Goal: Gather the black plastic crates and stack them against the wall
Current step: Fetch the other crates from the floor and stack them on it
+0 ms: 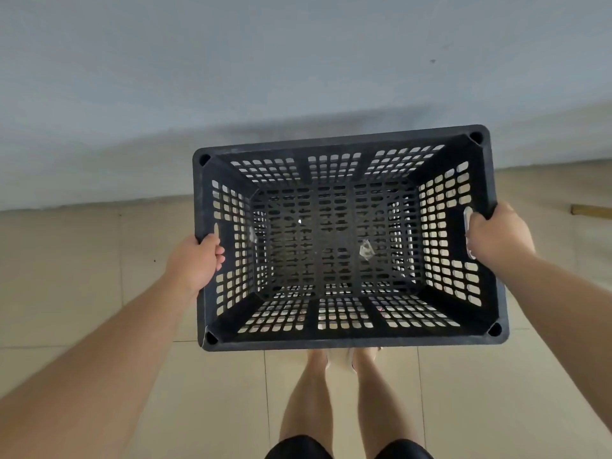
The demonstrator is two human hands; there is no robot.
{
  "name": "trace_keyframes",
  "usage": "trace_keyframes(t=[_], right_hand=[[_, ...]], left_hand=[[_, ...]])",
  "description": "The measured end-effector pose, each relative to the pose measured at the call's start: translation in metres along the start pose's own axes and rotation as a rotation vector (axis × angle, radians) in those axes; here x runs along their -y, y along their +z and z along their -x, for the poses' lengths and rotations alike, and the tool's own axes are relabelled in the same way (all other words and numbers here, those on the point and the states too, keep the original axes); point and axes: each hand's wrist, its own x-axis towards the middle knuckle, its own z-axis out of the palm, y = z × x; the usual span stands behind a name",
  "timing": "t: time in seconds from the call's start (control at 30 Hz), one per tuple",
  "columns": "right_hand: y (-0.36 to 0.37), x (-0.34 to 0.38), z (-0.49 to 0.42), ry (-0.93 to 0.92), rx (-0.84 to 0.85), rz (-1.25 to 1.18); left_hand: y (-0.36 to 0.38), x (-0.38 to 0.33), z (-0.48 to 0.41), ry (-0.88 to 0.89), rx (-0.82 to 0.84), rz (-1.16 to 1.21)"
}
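Mid-carry, by the look of it: one black plastic crate (347, 240) held up off the tiled floor (82, 276), open side up, in front of the legs and close to the pale wall (265, 61). Left hand (195, 260) closed around the left short side at the handle slot, fingers curled over the rim; right hand (496, 236) closed the same way on the right short side, thumb by the pale slot. Both grips wrapped tight on the crate, neither open. No stack in view along the foot of the wall, and no other crates anywhere in view, so hard to say how many are gathered or left; judged from this alone, the task looks early or in its middle, with this crate not yet set down. Crate rectangular, dark and a little dusty, walls and bottom pierced by rows of small slots, floor tiles showing through them. Solid bands between the slotted panels, a round socket in each corner of the rim. A small scrap of clear or pale wrapping (366, 250) lying on the bottom, otherwise empty. Held roughly level, far long side nearest the wall, apart from it.
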Motion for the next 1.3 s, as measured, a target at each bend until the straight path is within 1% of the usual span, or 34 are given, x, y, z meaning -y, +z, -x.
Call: trace_keyframes(t=[0.3, 0.53, 0.67, 0.87, 1.3], right_hand=[[-0.002, 0.003, 0.001, 0.043, 0.062, 0.001], [0.009, -0.007, -0.001, 0.070, 0.092, -0.068], [0.011, -0.007, 0.000, 0.065, 0.077, -0.048], [0.012, -0.008, -0.003, 0.065, 0.105, -0.037], [0.014, -0.011, 0.005, 0.126, 0.071, -0.022]], left_hand=[[0.003, 0.007, -0.003, 0.042, -0.028, -0.109], [-0.001, 0.019, -0.005, 0.052, -0.022, -0.157], [0.001, 0.020, -0.005, 0.049, -0.031, -0.133], [0.003, 0.028, -0.004, 0.061, -0.026, -0.137], [0.006, 0.038, -0.007, 0.045, -0.033, -0.117]])
